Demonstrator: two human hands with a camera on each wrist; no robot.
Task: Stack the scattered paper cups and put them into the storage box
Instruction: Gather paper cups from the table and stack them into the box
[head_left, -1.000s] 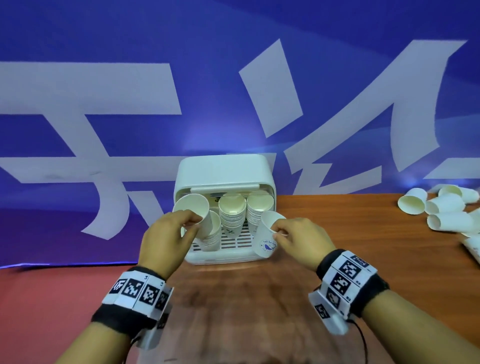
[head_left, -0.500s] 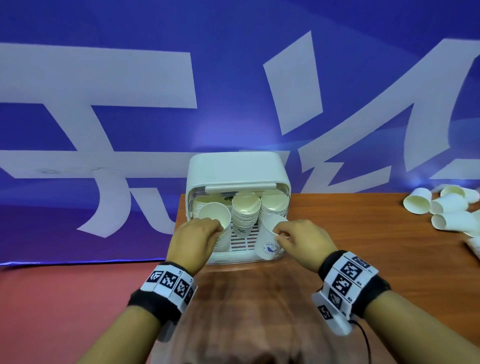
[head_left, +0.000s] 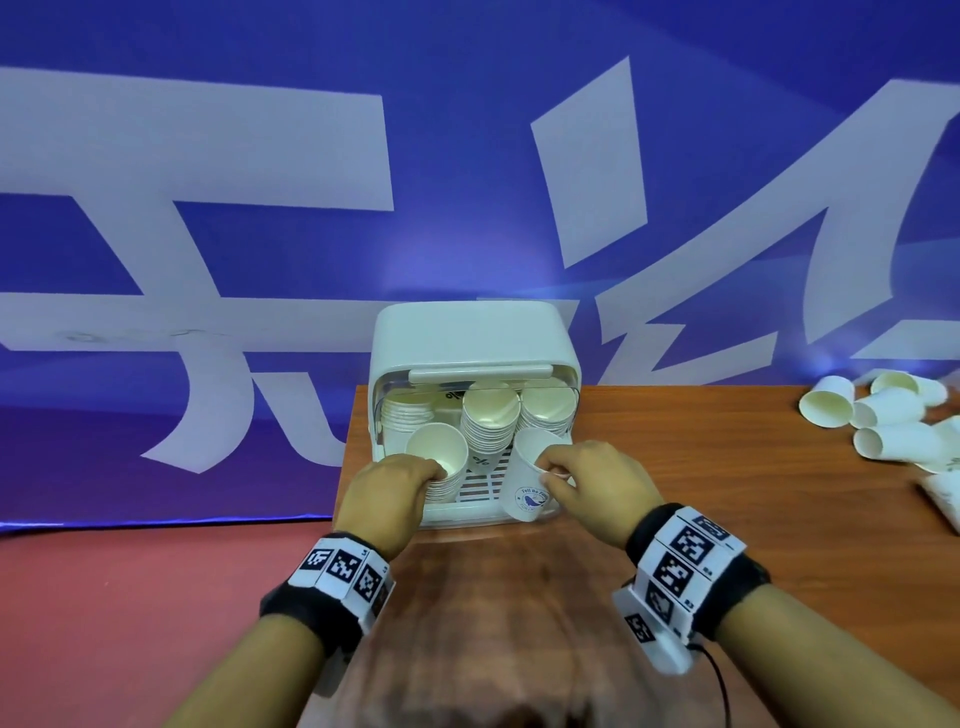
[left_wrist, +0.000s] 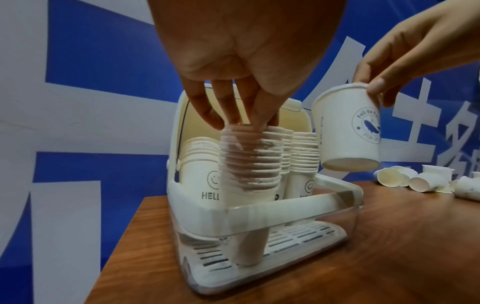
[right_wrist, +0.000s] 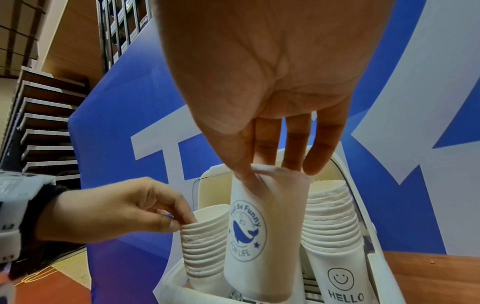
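Four cup stacks (head_left: 491, 423) in storage box (head_left: 470, 332) (lid up)

Even, bright indoor light fills all three views, with a soft glare patch on the blue backdrop (head_left: 467, 280) just above centre in the head view. The wide lenses bow that backdrop toward the frame edges. In the left wrist view the stacked cups (left_wrist: 249, 162) smear with motion blur; the worktop (head_left: 519, 597) blurs along the head view's lower edge.
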